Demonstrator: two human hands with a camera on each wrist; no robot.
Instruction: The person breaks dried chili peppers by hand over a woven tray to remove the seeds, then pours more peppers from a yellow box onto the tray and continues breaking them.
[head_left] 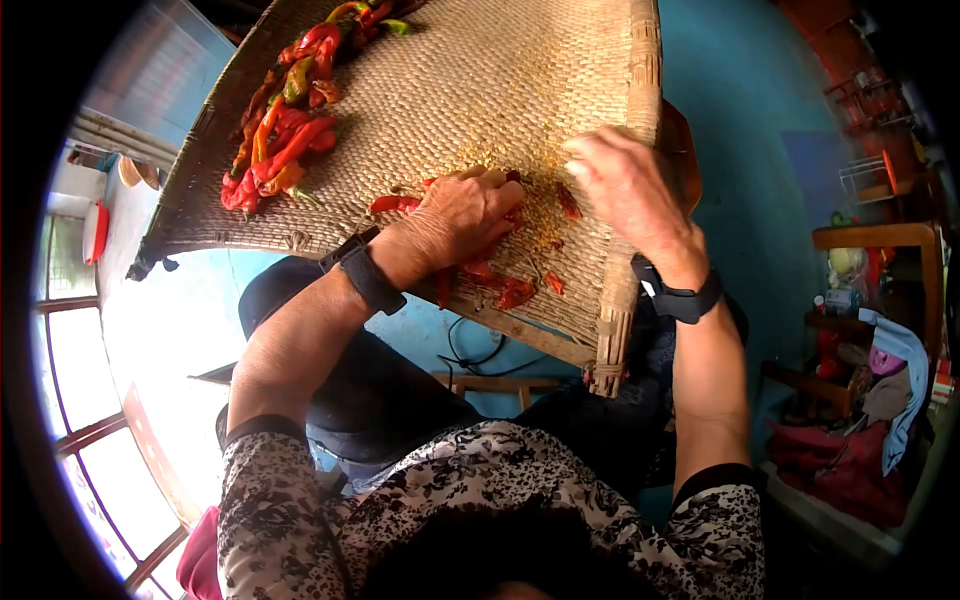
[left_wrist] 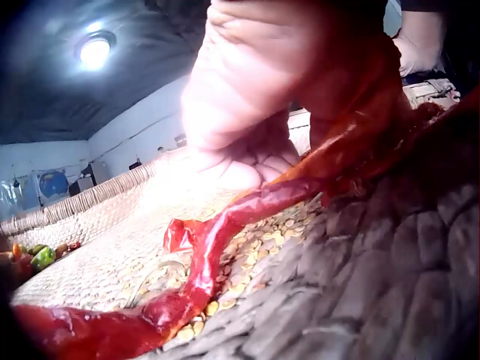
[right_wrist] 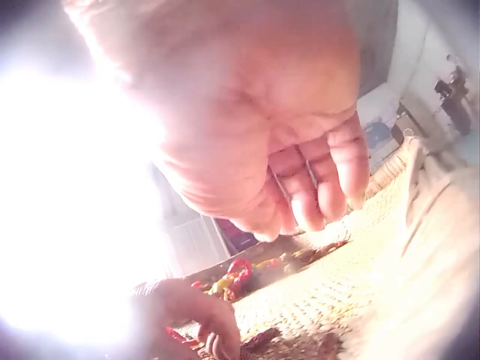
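Observation:
My left hand (head_left: 465, 215) is low over the woven winnowing tray, its curled fingers holding a red chili pepper (left_wrist: 352, 142) whose torn skin shows beneath the palm. Strips of split red pepper (head_left: 510, 290) lie around that hand, and one long glossy piece (left_wrist: 206, 255) stretches across the weave in the left wrist view. Pale seeds (head_left: 545, 225) are scattered beside the fingers. My right hand (head_left: 630, 185) hovers above the tray's right side, fingers loosely bent, nothing visible between them (right_wrist: 300, 180). A dark red scrap of pepper (head_left: 568, 200) lies just left of it.
The woven tray (head_left: 480, 80) slopes across the lap, with a bound rim (head_left: 645, 60) on the right. Whole red and green peppers (head_left: 290, 120) are heaped along its left side. A wooden chair (head_left: 880, 240) with cloths stands at right; a window (head_left: 90, 350) is at left.

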